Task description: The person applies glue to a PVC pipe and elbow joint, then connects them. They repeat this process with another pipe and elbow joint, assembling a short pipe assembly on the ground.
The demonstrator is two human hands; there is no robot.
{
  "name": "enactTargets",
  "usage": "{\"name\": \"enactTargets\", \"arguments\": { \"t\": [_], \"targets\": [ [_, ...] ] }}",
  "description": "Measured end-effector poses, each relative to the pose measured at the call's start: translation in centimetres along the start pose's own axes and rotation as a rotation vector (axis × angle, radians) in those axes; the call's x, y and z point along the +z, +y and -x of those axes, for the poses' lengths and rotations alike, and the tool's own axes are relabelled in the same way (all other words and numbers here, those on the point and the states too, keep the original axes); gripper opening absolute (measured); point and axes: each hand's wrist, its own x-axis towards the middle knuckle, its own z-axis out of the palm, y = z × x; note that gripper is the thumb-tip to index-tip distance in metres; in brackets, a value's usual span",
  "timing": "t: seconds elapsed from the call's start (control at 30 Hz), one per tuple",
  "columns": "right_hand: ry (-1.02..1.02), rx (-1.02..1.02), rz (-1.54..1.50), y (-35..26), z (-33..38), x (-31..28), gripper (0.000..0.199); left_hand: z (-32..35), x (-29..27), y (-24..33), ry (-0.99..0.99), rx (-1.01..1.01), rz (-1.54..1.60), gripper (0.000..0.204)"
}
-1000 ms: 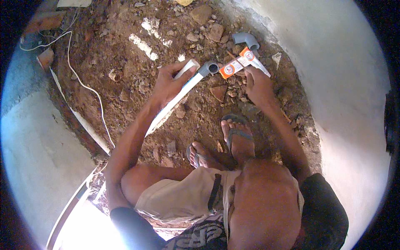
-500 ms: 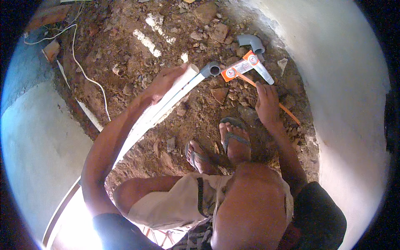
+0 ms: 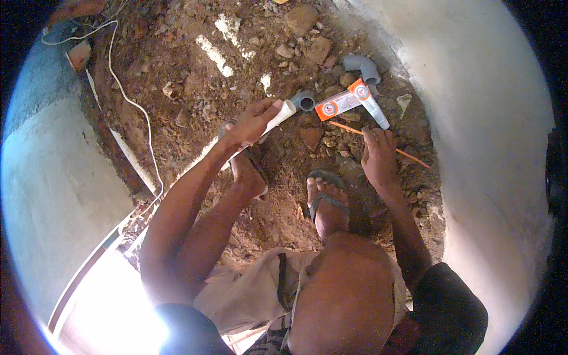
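Note:
My left hand (image 3: 255,123) is closed around a white plastic pipe (image 3: 286,114) close to its cut end. Right beside that end lies a grey elbow fitting (image 3: 304,100). My right hand (image 3: 379,155) pinches a thin orange strip (image 3: 410,156) that slants across the soil; its exact kind cannot be made out. Just beyond the right fingertips are a white and orange tube (image 3: 373,109) and an orange and white box (image 3: 335,106), touching at one corner. A second grey elbow (image 3: 362,67) rests behind them. My left foot (image 3: 248,174) is against the pipe.
Loose brown soil (image 3: 278,204) with stones and broken pieces covers the ground. A pale wall (image 3: 491,154) rises on the right, and another wall (image 3: 59,171) on the left. A white cable (image 3: 139,115) winds along the left side. My right foot (image 3: 327,204) stands in the middle.
My left foot has moved forward and left, up to the pipe. The left hand and pipe end have shifted right, toward the grey elbow. In my right hand, the orange strip now slants less steeply.

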Motion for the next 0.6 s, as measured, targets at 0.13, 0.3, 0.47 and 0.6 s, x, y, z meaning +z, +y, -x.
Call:
{"name": "enactTargets", "arguments": {
  "t": [0.13,0.3,0.47,0.6],
  "targets": [
    [0.028,-0.005,0.002,-0.2,0.1,0.6,0.038,-2.5,-0.3,-4.7,-0.033,-0.043,-0.038,0.064],
    [0.067,0.025,0.028,0.1,0.3,0.1,0.032,-3.1,0.4,-4.6,-0.028,-0.023,-0.102,0.068],
    [0.096,0.013,0.045,0.2,0.6,0.8,0.029,-3.0,0.6,-5.6,0.012,0.014,-0.074,0.071],
    [0.037,0.004,0.044,-0.2,0.0,0.4,0.027,-3.6,-0.4,-8.1,0.055,-0.005,-0.108,0.073]
  ]
}}
